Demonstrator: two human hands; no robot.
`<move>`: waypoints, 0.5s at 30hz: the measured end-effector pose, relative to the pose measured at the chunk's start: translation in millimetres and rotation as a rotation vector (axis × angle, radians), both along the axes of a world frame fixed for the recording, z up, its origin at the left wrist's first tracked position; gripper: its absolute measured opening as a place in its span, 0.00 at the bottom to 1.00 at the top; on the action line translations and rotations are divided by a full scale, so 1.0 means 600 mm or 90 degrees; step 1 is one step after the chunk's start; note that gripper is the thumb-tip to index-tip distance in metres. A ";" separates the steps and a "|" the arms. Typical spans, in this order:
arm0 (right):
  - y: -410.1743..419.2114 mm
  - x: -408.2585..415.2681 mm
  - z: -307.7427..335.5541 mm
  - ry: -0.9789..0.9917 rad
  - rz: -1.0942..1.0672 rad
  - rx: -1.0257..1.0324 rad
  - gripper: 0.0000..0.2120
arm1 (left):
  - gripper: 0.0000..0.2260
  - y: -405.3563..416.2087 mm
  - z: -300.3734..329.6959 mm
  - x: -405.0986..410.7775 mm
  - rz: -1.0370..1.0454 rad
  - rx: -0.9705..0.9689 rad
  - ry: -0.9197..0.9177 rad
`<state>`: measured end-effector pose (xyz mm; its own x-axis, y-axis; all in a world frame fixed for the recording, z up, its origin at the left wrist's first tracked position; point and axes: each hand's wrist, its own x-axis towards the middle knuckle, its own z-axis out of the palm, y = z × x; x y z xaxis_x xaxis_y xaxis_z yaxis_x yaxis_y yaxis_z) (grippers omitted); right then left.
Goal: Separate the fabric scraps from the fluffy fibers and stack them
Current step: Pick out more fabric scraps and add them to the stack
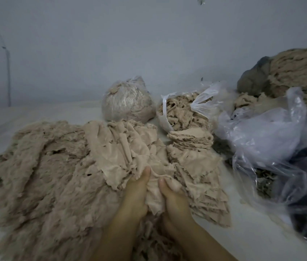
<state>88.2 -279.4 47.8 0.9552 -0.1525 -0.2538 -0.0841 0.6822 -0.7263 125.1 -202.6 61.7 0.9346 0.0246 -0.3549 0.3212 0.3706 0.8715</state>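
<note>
a: hands?
b: both low centre, side by side. left hand (136, 191) gripping a beige scrap (153, 193), thumb up on the cloth, fingers buried under. right hand (173, 198) pinching the same scrap from the other side, thumb on top, fingertips curled into the folds.

a: scrap where?
b: bunched between the two hands, at the near edge of the loose scraps (128, 147) mid-frame. crumpled, edges ragged.

a: fibers?
b: big fluffy heap (41, 176) on the left, spread wide over the white surface (246, 228), touching the scraps along its right side. more fluff under the wrists.

a: stack?
b: flat pile (191, 140) just right of the loose scraps, layered w/ edges showing. another layered run (211, 200) just beside the right hand, fanned toward the near side.

a: behind?
b: tied clear bag (127, 100) stuffed w/ beige stuff, by the wall. open bag (181, 110) beside it, also full of beige bits. can't tell scraps or fluff in either.

a: right side?
b: crumpled clear plastic (262, 132), something dark inside lower down. thick beige roll (299, 72) at the far right against the wall, grey cloth (254, 76) on its left end.
</note>
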 end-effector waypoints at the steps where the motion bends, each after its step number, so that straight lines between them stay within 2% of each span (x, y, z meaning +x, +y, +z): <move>1: 0.002 0.002 -0.001 0.000 -0.040 -0.010 0.11 | 0.13 -0.001 -0.001 0.003 0.019 -0.064 0.009; 4: -0.003 -0.004 -0.010 0.000 -0.024 -0.130 0.06 | 0.10 0.010 0.013 0.028 0.087 -0.187 0.015; 6: -0.018 -0.005 -0.018 0.010 0.001 -0.189 0.09 | 0.13 0.033 0.023 0.046 0.135 -0.292 0.028; 7: -0.026 -0.001 -0.019 0.009 -0.004 -0.209 0.08 | 0.14 0.045 0.025 0.052 0.122 -0.288 0.032; 9: -0.041 0.009 -0.010 -0.005 -0.007 -0.251 0.06 | 0.16 0.057 0.028 0.050 0.011 -0.168 0.024; 11: -0.050 0.020 0.000 -0.029 0.030 -0.319 0.05 | 0.22 0.045 0.027 0.034 -0.131 -0.055 -0.006; 13: -0.050 0.025 0.008 -0.036 0.081 -0.386 0.09 | 0.21 0.025 0.028 0.009 -0.220 0.045 -0.051; 15: -0.054 0.026 0.015 -0.009 0.086 -0.428 0.15 | 0.24 0.011 0.020 0.001 -0.209 0.154 -0.061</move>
<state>103.9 -311.7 56.6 0.9794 -0.1515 -0.1339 -0.1251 0.0666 -0.9899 125.8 -196.2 73.8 0.9354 -0.2081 -0.2859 0.3007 0.0427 0.9528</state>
